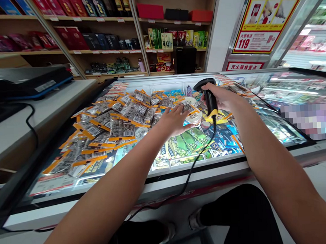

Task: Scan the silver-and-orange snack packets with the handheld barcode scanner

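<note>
Over the freezer (224, 175), right hand (224, 96) clamps the scanner (212, 103), long axis near upright, head leftward; left hand (174, 122), fingers apart.

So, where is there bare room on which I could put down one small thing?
Probably on the glass lid, in the patch bordered by the left hand, the scanner cable and the freezer's front rim. The white counter also looks bare along its edge beside the black device. It is crowded left of the hand, where orange-edged packets lie heaped.
</note>
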`<state>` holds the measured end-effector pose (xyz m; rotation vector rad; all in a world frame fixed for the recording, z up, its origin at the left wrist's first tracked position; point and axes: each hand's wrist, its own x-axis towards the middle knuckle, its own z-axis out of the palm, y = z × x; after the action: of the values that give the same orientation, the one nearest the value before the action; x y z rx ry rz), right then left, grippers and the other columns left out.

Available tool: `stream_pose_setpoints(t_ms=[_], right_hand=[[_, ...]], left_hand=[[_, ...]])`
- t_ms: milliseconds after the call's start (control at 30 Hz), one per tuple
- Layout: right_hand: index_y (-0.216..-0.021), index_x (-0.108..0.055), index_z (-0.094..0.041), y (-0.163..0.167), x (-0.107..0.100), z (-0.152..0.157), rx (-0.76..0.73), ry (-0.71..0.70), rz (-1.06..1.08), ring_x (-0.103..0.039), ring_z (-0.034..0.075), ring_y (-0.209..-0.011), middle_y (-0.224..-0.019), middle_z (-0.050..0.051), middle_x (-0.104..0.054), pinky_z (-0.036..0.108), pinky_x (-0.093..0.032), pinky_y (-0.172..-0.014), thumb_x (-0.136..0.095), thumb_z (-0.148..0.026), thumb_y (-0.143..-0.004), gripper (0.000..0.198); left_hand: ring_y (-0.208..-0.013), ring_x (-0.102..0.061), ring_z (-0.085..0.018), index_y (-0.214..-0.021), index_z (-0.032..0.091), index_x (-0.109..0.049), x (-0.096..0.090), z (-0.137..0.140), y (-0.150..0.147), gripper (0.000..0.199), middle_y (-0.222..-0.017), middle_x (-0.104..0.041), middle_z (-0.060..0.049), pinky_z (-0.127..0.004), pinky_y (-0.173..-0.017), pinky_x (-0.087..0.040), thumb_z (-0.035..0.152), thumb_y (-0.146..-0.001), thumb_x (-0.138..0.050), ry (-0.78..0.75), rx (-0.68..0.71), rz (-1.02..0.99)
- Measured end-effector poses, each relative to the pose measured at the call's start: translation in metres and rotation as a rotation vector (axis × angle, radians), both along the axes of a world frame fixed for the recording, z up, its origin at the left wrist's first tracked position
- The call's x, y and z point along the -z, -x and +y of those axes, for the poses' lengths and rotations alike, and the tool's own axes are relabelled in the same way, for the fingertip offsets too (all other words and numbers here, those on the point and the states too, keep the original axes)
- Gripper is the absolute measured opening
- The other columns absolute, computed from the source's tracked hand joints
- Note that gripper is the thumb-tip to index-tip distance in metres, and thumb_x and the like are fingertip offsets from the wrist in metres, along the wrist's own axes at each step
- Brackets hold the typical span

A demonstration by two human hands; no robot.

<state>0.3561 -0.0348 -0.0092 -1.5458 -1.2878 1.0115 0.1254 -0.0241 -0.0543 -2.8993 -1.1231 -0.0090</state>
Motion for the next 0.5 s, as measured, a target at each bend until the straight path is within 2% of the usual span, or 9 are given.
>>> stream_pose_setpoints(t_ms=[100,200,333,500], right_hand=[[-0.085,-0.064,-0.02,0.0013,-0.0074,-0.01,-0.165,0.173,0.133,-0.062,0.023,-0.063,-0.077,0.012,-0.067,0.04,-0.056,-0.058,-0.065,-0.053,-0.082,0.033],[-0.085,-0.066,-0.018,0.001,-0.0088,-0.0127,-0.298,0.286,0.116,-0.06,0.021,-0.06,-0.076,0.012,-0.067,0.038,-0.056,-0.054,-0.069,-0.053,-0.079,0.035],[-0.086,-0.068,-0.018,-0.0011,-0.0047,-0.0082,-0.325,0.331,0.103,-0.059,0.021,-0.058,-0.073,0.01,-0.067,0.038,-0.058,-0.051,-0.074,-0.055,-0.075,0.039],[-0.083,-0.069,-0.018,-0.0004,-0.0041,-0.0079,-0.317,0.321,0.108,-0.059,0.022,-0.056,-0.071,0.011,-0.067,0.04,-0.056,-0.049,-0.076,-0.055,-0.073,0.039]], left_hand=[[-0.155,-0.018,-0.036,-0.158,0.024,-0.032,-0.0017,0.0048,0.0044,0.083,-0.17,-0.015,-0.009,-0.054,-0.123,-0.017,0.075,-0.093,-0.03,0.0,-0.033,0.008],[-0.155,-0.016,-0.034,-0.158,0.023,-0.032,-0.0043,0.0059,0.0053,0.081,-0.17,-0.013,-0.012,-0.055,-0.123,-0.017,0.073,-0.095,-0.028,0.02,-0.045,0.04],[-0.156,-0.013,-0.031,-0.161,0.02,-0.025,-0.0068,0.0039,0.0044,0.082,-0.17,-0.011,-0.013,-0.054,-0.124,-0.016,0.07,-0.096,-0.029,0.028,-0.045,0.066],[-0.156,-0.016,-0.032,-0.16,0.019,-0.029,-0.0075,0.0019,0.0047,0.082,-0.17,-0.013,-0.012,-0.052,-0.124,-0.016,0.071,-0.096,-0.028,0.027,-0.046,0.069]])
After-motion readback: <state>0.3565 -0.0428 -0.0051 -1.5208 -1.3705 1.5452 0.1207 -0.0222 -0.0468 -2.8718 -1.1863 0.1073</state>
